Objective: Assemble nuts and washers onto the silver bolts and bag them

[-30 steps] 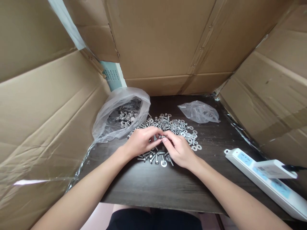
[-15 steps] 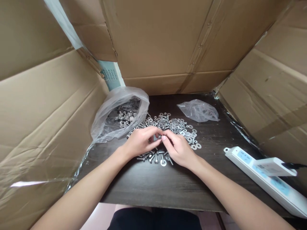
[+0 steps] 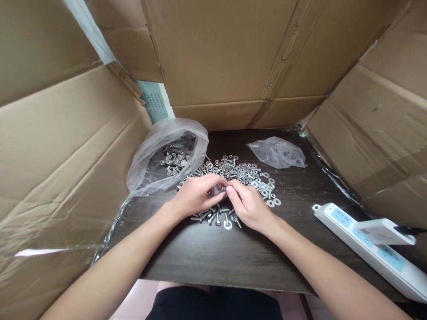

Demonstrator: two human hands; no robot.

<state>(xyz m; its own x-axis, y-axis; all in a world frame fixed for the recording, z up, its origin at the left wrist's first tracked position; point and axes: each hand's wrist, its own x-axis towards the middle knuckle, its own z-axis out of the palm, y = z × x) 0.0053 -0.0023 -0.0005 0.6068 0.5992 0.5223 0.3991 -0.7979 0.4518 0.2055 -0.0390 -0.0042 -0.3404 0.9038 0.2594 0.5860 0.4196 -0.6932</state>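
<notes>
My left hand (image 3: 199, 192) and my right hand (image 3: 251, 205) meet over a heap of hardware. Their fingertips pinch a small metal bolt (image 3: 223, 188) between them; fingers cover most of it, and whether a nut or washer sits on it I cannot tell. A bit of metal also shows inside the curl of my left fingers. Behind and beside my hands spreads the heap of loose bolts, nuts and flat washers (image 3: 255, 172). Nearer to me, under my hands, several bolts (image 3: 218, 218) lie in a rough row, one resting on a large washer (image 3: 227, 225).
At the left an open clear plastic bag (image 3: 138, 175) holds bolt pieces. A smaller crumpled bag (image 3: 276, 152) lies at the back right. A white power strip (image 3: 350, 240) with a plugged-in adapter (image 3: 383, 232) runs along the right. Cardboard walls (image 3: 233, 58) surround the dark table (image 3: 213, 258).
Both hands keep their pinch on the bolt, with only slight finger motion. The whole view has shifted a little.
</notes>
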